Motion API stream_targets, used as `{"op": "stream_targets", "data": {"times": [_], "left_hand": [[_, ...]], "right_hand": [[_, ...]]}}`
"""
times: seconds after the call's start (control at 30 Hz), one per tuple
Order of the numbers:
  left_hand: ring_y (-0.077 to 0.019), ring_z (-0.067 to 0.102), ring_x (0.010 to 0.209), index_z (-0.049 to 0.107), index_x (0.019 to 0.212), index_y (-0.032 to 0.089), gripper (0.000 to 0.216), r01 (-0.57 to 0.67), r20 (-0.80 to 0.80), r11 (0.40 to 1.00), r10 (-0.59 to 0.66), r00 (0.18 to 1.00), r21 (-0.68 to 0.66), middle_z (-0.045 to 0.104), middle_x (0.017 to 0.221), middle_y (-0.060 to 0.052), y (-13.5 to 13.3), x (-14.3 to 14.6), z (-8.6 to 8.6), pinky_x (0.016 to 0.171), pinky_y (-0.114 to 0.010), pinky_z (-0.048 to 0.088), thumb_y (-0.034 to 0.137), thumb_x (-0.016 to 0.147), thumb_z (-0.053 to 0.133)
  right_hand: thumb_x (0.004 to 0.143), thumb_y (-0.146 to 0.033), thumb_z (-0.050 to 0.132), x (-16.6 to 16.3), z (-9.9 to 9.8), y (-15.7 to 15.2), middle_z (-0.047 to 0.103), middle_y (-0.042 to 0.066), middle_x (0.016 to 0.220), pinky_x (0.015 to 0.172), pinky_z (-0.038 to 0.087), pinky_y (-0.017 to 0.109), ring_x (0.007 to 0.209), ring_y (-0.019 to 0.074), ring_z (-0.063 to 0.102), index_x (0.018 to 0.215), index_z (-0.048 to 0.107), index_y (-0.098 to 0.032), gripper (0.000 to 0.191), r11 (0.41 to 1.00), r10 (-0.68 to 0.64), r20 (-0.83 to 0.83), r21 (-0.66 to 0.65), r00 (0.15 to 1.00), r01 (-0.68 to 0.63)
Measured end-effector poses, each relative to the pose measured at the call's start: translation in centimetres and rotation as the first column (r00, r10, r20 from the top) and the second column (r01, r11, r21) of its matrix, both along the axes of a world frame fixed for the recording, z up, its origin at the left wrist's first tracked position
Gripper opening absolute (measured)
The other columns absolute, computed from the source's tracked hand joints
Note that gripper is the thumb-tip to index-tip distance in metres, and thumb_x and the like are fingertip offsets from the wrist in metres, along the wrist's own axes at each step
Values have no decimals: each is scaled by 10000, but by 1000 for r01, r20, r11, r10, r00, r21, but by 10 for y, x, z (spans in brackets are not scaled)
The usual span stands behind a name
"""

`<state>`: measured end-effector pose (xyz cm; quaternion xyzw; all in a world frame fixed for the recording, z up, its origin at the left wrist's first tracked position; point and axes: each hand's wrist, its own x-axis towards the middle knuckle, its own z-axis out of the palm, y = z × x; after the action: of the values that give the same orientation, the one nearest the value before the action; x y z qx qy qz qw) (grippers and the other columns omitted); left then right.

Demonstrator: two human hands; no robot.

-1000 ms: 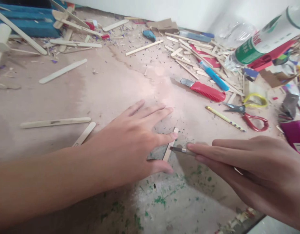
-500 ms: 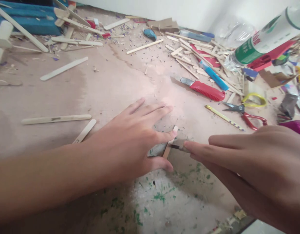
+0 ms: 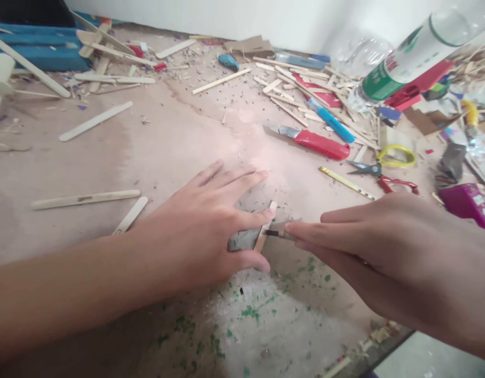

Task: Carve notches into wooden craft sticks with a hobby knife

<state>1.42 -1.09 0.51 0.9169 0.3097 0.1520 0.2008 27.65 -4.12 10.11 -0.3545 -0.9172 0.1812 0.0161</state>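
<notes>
My left hand (image 3: pixel 227 215) lies palm down with its fingers spread. Its index fingertip and thumb hold a short wooden craft stick (image 3: pixel 267 223) against the table, and the thumb covers the stick's near end. From the right, my right hand (image 3: pixel 368 247) is closed round a slim craft knife (image 3: pixel 281 233), most of which is hidden by the fingers. The knife's dark blade tip touches the stick between my left index finger and thumb. Beyond the hands lies a red utility knife (image 3: pixel 321 144) with its blade out.
Scissors (image 3: pixel 380 169) with yellow and red handles and a yellow patterned strip (image 3: pixel 347 182) lie to the right. A plastic bottle (image 3: pixel 400 63) leans behind them, near piled sticks and a blue marker (image 3: pixel 332 122). Loose sticks (image 3: pixel 96 122) lie at left; the table edge (image 3: pixel 384 349) runs at lower right.
The whole view has shifted, so the things appear further left. Both hands keep nearly the same pose, with the blade still at the craft stick.
</notes>
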Motion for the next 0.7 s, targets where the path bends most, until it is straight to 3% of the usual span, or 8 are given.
{"op": "stream_targets", "data": {"times": [0.07, 0.13, 0.3, 0.43, 0.6, 0.7], "left_hand": [[-369, 433, 1700, 811, 1427, 372, 603, 0, -4, 1000, 0, 1000, -2, 498, 1798, -143, 0, 0, 0, 1399, -637, 319, 766, 971, 801], [-366, 422, 1707, 804, 1441, 372, 617, 3, -15, 1000, -4, 1000, -11, 494, 1800, -146, 0, 0, 1, 1403, -639, 311, 780, 979, 780], [-388, 424, 1704, 799, 1459, 361, 645, 3, -27, 1000, -3, 1000, -12, 475, 1805, -171, -1, 0, 3, 1391, -660, 329, 791, 979, 771], [-384, 414, 1709, 782, 1487, 368, 656, 13, -27, 1000, -13, 1000, -21, 456, 1818, -165, -1, 0, 1, 1404, -654, 309, 808, 1004, 724], [-375, 408, 1713, 770, 1500, 377, 653, 12, -20, 1000, -13, 1000, -18, 458, 1820, -153, -1, -2, 1, 1413, -649, 292, 802, 1006, 724], [-369, 407, 1715, 779, 1489, 372, 654, 8, -20, 1000, -9, 1000, -16, 468, 1812, -158, -1, -3, 1, 1407, -650, 311, 804, 999, 731]], "right_hand": [[1151, -229, 570, 1, -3, 1, 487, -61, 564, 436, 306, 297, 437, 75, 451, 775, 689, -212, 394, 996, -54, -52, -69, 997, 51], [1138, -182, 545, 3, -5, 0, 552, -56, 606, 448, 318, 294, 458, 80, 479, 865, 735, -202, 333, 997, -50, -52, -64, 997, 46], [1074, -49, 463, 17, -9, -8, 583, -55, 693, 463, 264, 374, 450, 131, 449, 1290, 745, -181, 379, 983, 77, 72, 159, 994, -88], [1112, -89, 505, 33, -24, -13, 588, -56, 771, 503, 285, 361, 511, 134, 444, 1493, 644, -183, 416, 979, 101, 37, 172, 994, -106], [1161, -70, 418, 42, -43, -26, 600, -29, 817, 525, 320, 325, 561, 123, 425, 1516, 603, -75, 401, 966, 106, -41, 242, 994, -93], [1188, -100, 381, 40, -45, -29, 607, -30, 805, 512, 340, 298, 547, 114, 434, 1481, 614, -85, 375, 969, 81, -66, 239, 995, -63]]}}
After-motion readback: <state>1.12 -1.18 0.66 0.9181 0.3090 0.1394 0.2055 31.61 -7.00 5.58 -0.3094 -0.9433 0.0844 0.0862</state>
